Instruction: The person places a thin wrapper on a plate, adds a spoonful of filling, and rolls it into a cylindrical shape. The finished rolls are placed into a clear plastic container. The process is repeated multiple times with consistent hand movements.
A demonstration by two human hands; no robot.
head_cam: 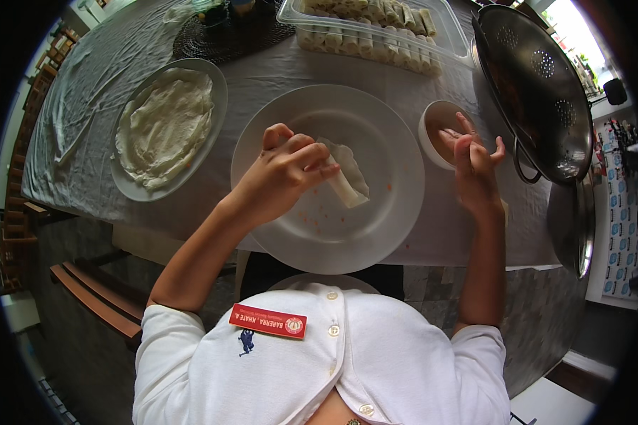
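Note:
Over a large white plate (329, 255), my left hand (292, 164) grips a partly rolled spring roll (346, 186). A loose flap of its thin wrapper stands out on the right side. Small orange crumbs dot the plate. My right hand (476, 159) is at a small white bowl (430, 135) of cloudy liquid, fingers spread and holding nothing. Its fingertips reach over the liquid; whether they touch it I cannot tell. To the left, an oval white plate (220, 101) bears a stack of round thin wrappers (165, 127).
A clear plastic container (375, 26) at the back holds stacked spring rolls. On the right stands a large metal colander (542, 101), tilted, with a looped handle by my right hand. A dark woven placemat (234, 37) lies back left on the white tablecloth (85, 122).

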